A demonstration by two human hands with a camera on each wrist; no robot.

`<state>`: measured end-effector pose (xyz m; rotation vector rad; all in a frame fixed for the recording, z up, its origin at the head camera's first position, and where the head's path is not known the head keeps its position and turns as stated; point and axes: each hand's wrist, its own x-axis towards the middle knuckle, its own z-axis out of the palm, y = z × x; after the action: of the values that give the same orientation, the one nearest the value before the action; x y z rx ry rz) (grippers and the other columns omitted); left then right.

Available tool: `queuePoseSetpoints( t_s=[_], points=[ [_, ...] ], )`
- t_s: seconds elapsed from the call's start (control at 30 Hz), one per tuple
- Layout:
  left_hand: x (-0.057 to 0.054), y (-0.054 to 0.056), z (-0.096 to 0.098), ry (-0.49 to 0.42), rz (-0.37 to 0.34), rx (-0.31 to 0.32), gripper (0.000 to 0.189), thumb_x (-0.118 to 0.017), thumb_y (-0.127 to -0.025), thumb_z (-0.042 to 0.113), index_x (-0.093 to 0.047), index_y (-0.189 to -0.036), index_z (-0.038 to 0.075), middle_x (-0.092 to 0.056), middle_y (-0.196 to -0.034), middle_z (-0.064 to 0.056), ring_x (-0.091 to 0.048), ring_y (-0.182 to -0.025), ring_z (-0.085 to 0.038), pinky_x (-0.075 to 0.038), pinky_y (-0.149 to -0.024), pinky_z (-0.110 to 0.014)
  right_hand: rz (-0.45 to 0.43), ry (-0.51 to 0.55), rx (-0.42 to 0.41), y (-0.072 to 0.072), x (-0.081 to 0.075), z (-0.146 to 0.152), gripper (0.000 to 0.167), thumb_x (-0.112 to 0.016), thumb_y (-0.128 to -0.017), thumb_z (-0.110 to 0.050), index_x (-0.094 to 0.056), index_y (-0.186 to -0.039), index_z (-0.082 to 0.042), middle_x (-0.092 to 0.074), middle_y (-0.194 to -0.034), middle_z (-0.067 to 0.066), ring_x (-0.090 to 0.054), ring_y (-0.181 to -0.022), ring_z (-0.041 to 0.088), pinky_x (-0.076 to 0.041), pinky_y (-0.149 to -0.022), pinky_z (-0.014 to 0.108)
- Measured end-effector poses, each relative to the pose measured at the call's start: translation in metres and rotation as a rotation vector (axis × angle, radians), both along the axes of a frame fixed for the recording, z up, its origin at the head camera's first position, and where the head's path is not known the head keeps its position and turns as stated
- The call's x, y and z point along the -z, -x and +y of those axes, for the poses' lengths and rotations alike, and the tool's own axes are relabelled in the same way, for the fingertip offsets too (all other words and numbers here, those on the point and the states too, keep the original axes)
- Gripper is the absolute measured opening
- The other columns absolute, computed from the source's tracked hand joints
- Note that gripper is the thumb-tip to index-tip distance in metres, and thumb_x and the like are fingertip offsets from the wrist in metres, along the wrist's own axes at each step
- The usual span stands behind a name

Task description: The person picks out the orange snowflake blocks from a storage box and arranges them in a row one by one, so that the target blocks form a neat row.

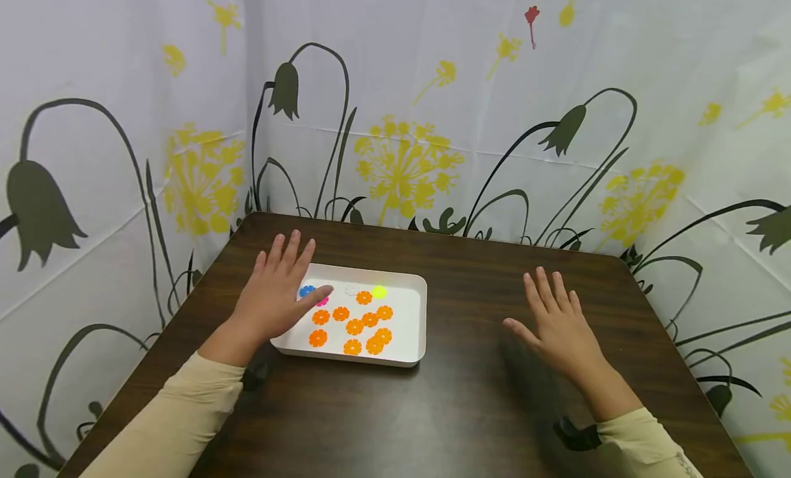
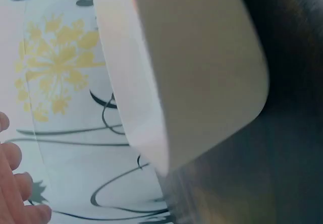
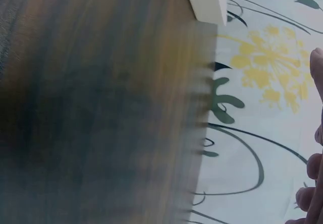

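Table [image 1: 469,402]: dark wood grain, bears the white tray [image 1: 406,327]. Tray's long axis runs roughly left to right before me. My left hand [image 1: 270,296] is nearer, over the tray's left end; contact with its rim, cannot tell. My right hand [image 1: 561,330] is well apart, off the tray's right end, so the tray lies leftward of those fingers. Fingers on both hands extended, gripping nothing. Orange discs [image 1: 355,327] mostly mid-tray and near side; blue disc [image 1: 306,290] toward the tray's far-left corner.
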<state>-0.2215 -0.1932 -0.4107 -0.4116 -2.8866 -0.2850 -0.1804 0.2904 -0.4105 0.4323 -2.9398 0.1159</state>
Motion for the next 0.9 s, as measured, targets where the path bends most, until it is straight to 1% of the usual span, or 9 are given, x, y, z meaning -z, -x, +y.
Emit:
queuePoseSetpoints(
  t_s=[0.23,0.37,0.47,0.53,0.63,0.73,0.8,0.87,0.9],
  points=[
    [0.005,-0.007,0.007,0.009,-0.007,0.031,0.089,-0.036,-0.092,0.071,-0.005,-0.159,0.021,0.001,-0.166,-0.011,0.004,-0.151,-0.037,-0.003,-0.117,-0.063,-0.015,-0.026,-0.019,-0.001,0.003,-0.008,0.092,-0.047,-0.093,-0.064,-0.005,-0.159,-0.016,0.005,-0.165,0.011,0.006,-0.151,0.037,-0.007,-0.115,0.066],
    [0.003,-0.006,0.005,-0.011,-0.041,0.029,0.093,-0.038,-0.090,0.074,-0.005,-0.159,0.020,0.002,-0.165,-0.012,0.002,-0.151,-0.038,-0.006,-0.117,-0.063,-0.016,-0.029,-0.016,-0.002,0.003,-0.007,0.092,-0.044,-0.093,-0.066,-0.004,-0.159,-0.016,0.006,-0.165,0.011,0.006,-0.151,0.038,-0.008,-0.114,0.067],
    [-0.003,-0.003,-0.007,-0.047,-0.168,-0.015,0.101,-0.036,-0.088,0.078,-0.001,-0.158,0.015,0.000,-0.164,-0.017,-0.010,-0.149,-0.042,-0.018,-0.115,-0.063,-0.022,-0.017,-0.007,-0.002,0.002,-0.006,0.092,-0.042,-0.093,-0.068,-0.004,-0.159,-0.016,0.007,-0.165,0.010,0.006,-0.151,0.038,-0.009,-0.114,0.066],
    [-0.010,0.001,-0.019,-0.063,-0.291,-0.062,0.105,-0.034,-0.086,0.080,-0.005,-0.158,0.009,-0.014,-0.161,-0.024,-0.024,-0.144,-0.046,-0.028,-0.110,-0.064,-0.031,-0.006,-0.003,-0.002,0.001,-0.004,0.092,-0.041,-0.093,-0.068,-0.002,-0.159,-0.017,0.009,-0.165,0.008,0.006,-0.151,0.037,-0.009,-0.115,0.066],
    [-0.018,0.008,-0.038,-0.028,-0.474,-0.104,0.107,-0.032,-0.086,0.081,-0.024,-0.153,-0.002,-0.035,-0.150,-0.030,-0.039,-0.133,-0.051,-0.035,-0.103,-0.066,-0.043,0.001,0.003,-0.001,-0.001,-0.001,0.093,-0.042,-0.092,-0.069,0.000,-0.159,-0.019,0.009,-0.165,0.008,0.005,-0.151,0.036,-0.010,-0.115,0.065],
    [-0.022,0.017,-0.053,0.021,-0.590,-0.080,0.097,-0.035,-0.089,0.076,-0.049,-0.139,-0.006,-0.051,-0.138,-0.031,-0.049,-0.124,-0.049,-0.041,-0.099,-0.063,-0.072,0.004,0.009,0.000,-0.005,0.002,0.093,-0.043,-0.092,-0.068,-0.001,-0.159,-0.019,0.003,-0.165,0.012,-0.001,-0.151,0.038,-0.011,-0.115,0.065],
    [-0.022,0.021,-0.060,0.038,-0.634,-0.058,0.091,-0.037,-0.090,0.074,-0.058,-0.131,-0.005,-0.058,-0.131,-0.028,-0.055,-0.119,-0.045,-0.045,-0.096,-0.060,-0.101,0.004,0.018,0.000,-0.008,0.004,0.092,-0.043,-0.092,-0.068,-0.005,-0.159,-0.017,-0.011,-0.163,0.017,-0.013,-0.149,0.040,-0.016,-0.114,0.064],
    [-0.020,0.025,-0.064,0.048,-0.654,-0.042,0.087,-0.039,-0.091,0.072,-0.062,-0.126,-0.004,-0.062,-0.126,-0.026,-0.059,-0.113,-0.041,-0.048,-0.093,-0.057,-0.138,0.002,0.034,0.000,-0.011,0.005,0.089,-0.042,-0.092,-0.069,-0.019,-0.157,-0.014,-0.037,-0.153,0.022,-0.039,-0.139,0.041,-0.035,-0.106,0.061],
    [-0.018,0.027,-0.065,0.048,-0.660,-0.038,0.086,-0.040,-0.091,0.072,-0.063,-0.125,-0.004,-0.063,-0.124,-0.025,-0.061,-0.110,-0.039,-0.049,-0.092,-0.056,-0.167,0.008,0.038,0.000,-0.011,0.006,0.085,-0.042,-0.091,-0.070,-0.030,-0.153,-0.013,-0.051,-0.142,0.021,-0.052,-0.127,0.039,-0.044,-0.097,0.058]
  ],
)
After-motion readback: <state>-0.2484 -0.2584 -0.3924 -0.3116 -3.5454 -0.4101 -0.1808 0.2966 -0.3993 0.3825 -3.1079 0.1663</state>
